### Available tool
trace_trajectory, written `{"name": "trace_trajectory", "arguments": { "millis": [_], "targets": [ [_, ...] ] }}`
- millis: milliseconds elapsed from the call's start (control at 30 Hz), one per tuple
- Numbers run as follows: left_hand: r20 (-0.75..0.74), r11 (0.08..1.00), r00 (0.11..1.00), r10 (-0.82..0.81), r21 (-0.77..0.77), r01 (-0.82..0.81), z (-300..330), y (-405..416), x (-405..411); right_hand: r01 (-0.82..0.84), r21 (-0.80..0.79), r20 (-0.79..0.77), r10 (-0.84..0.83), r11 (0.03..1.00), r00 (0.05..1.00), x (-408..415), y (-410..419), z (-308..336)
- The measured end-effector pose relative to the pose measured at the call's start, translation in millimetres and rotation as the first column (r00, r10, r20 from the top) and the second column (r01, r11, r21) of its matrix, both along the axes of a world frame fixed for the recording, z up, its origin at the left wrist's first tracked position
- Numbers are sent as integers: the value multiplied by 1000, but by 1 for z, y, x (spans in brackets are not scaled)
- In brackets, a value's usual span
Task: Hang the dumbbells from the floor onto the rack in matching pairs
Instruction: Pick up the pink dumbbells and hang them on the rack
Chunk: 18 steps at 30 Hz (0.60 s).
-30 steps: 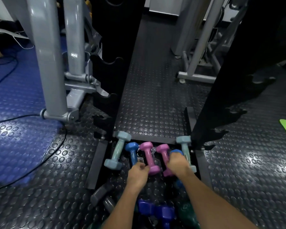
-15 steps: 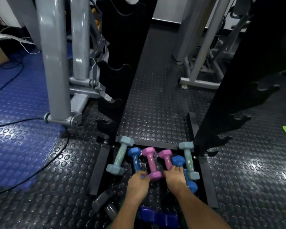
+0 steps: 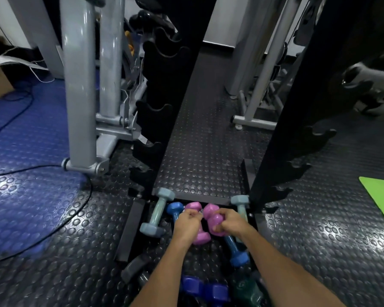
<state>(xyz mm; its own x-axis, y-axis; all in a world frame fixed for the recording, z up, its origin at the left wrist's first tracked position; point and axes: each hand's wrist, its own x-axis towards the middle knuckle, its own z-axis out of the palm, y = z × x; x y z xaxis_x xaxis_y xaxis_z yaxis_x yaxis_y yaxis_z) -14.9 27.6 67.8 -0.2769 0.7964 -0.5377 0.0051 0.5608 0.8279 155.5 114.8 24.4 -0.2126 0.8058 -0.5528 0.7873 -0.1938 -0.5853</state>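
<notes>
1. Two bare hands are reaching down between the uprights of the black rack (image 3: 177,89), whose side plates are showing scalloped, hook-shaped cradles.
2. The left hand (image 3: 187,223) is curling its fingers closed around the handle of a pink dumbbell (image 3: 200,234), which is showing a rounded head above the fist and an angular head below it.
3. The right hand (image 3: 231,224) is wrapping shut around a second pink dumbbell (image 3: 213,218), smooth and glossy-coated, which is tilting with its lower head beside the thumb.
4. Whether either pink dumbbell is clear of the floor cannot be told.
5. A pale grey-green dumbbell (image 3: 156,212) with hexagonal heads is lying just left of the hands; its match (image 3: 239,202) is lying at the foot of the right upright.
6. One blue dumbbell (image 3: 174,210) is sitting between the left grey one and the pink pair, another (image 3: 236,251) is lying under the right forearm.
7. Purple dumbbells (image 3: 204,289) and a dark green one (image 3: 246,286) are lying nearest the camera.
8. The floor (image 3: 208,151) is showing black rubber with raised round studs; a bright green mat (image 3: 381,196) is lying at the right edge.
</notes>
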Motion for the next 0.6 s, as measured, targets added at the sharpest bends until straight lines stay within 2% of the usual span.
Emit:
{"name": "trace_trajectory", "arguments": {
  "millis": [167, 333, 600],
  "targets": [
    [57, 999, 998, 41, 33, -43, 10, 3, -4, -140, 80, 51, 136, 987, 989, -12, -10, 18],
    [79, 999, 997, 24, 22, -26, 27, -2, -4, -108, 202, -1, 111, 973, 994, -2, -25, 70],
    [226, 995, 972, 67, 58, -82, 97, 37, 26, -15, 387, -169, 87, 922, 982, 42, -53, 204]
  ]
}}
